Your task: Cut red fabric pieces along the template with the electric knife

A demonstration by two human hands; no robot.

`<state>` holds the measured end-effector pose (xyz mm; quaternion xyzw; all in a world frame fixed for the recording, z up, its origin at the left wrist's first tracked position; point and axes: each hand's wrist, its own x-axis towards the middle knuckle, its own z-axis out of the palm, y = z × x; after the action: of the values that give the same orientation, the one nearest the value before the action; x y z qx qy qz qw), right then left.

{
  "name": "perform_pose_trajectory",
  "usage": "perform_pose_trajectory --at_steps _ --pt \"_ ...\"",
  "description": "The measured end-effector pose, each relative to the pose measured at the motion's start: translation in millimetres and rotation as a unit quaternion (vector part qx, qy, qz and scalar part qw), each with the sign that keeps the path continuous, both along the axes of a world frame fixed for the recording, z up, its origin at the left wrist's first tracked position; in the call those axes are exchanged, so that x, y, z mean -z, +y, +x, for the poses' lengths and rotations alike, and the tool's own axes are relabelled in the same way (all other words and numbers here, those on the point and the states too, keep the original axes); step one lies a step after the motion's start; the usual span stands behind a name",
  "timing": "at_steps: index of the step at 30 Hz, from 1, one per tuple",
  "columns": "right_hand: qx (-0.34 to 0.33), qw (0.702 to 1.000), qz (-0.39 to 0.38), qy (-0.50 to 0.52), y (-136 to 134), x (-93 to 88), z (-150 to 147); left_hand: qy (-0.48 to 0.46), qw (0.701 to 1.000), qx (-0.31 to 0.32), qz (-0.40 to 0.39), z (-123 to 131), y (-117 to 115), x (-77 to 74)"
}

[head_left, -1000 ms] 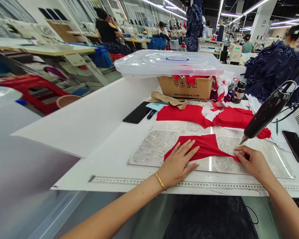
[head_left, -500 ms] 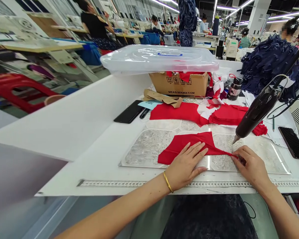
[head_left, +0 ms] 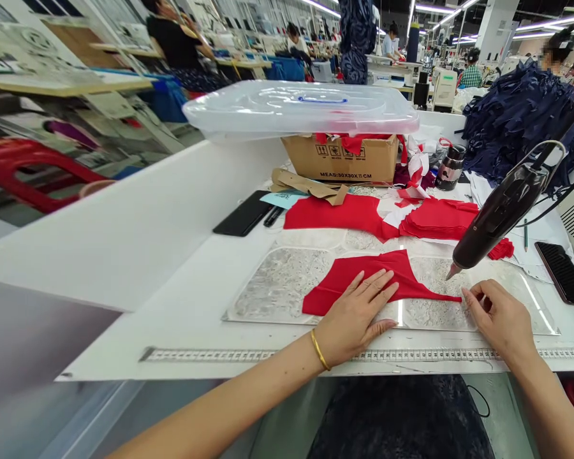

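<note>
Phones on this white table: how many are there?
2: a black phone left of the red fabric, and another black phone at the right end of the table. More could be hidden under the fabric.

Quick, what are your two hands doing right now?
Left hand: grip open, lying flat on the flat red cloth piece, holding nothing.
Right hand: grip open, fingertips beside the cloth's narrow tip, not holding it.

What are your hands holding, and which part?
The left hand lies flat on the red cloth, pressing its wide part. The right hand is at the thin tip, but whether it pinches it cannot be told.
</note>
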<state>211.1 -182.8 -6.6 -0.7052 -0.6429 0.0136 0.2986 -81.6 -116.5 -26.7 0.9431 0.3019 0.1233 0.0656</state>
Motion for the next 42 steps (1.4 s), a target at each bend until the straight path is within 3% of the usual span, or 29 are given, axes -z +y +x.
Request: perform_pose_trajectory --at_steps 5,8,12,15,19,21,25,28,32,38,42 --pt "-0.096 0.993 -0.005 0.071 -3.6 1.0 -1.3 -0.004 1.000 -0.013 0.003 -6.5 -1.2 0.3" --pt "-0.106 0.984 -0.026 0.140 -2.0 1.5 -6.1 -0.008 1.000 -0.018 0.000 -9.6 -1.5 2.4" --pt "-0.104 0.937 -0.084 0.322 0.8 0.2 -13.8 -0.005 1.000 -0.021 0.000 -12.1 -0.4 5.0" --pt "-0.077 0.918 -0.117 0.372 2.4 0.8 -17.2 -0.012 1.000 -0.018 0.001 -12.2 2.1 6.9" --pt "0.007 0.977 -0.070 0.202 2.1 4.7 -15.0 -0.017 1.000 -0.014 0.003 -10.0 5.1 7.9" --pt "0.044 0.992 -0.044 0.105 -0.1 6.1 -11.4 -0.019 1.000 -0.014 0.010 -9.1 4.4 6.0" --pt "0.024 0.999 0.013 0.047 -8.1 5.6 -5.4 -0.025 0.999 -0.009 0.025 -9.2 -2.7 -1.8" --pt "-0.048 0.996 0.068 0.019 -15.2 3.8 -6.3 -0.026 0.999 0.009 0.022 -7.8 -8.3 -5.3" --pt "-0.129 0.989 0.061 -0.037 -23.7 4.8 -8.4 -0.012 0.999 0.032 0.015 -2.1 -8.4 -1.9" --pt "-0.057 0.993 0.075 -0.066 -33.1 15.3 4.5 -0.017 0.999 0.037 0.024 1.4 -5.4 0.0" --pt "-0.064 0.992 0.083 -0.064 -37.5 19.2 8.9 -0.028 0.998 0.039 0.028 -5.9 -6.2 -3.2"
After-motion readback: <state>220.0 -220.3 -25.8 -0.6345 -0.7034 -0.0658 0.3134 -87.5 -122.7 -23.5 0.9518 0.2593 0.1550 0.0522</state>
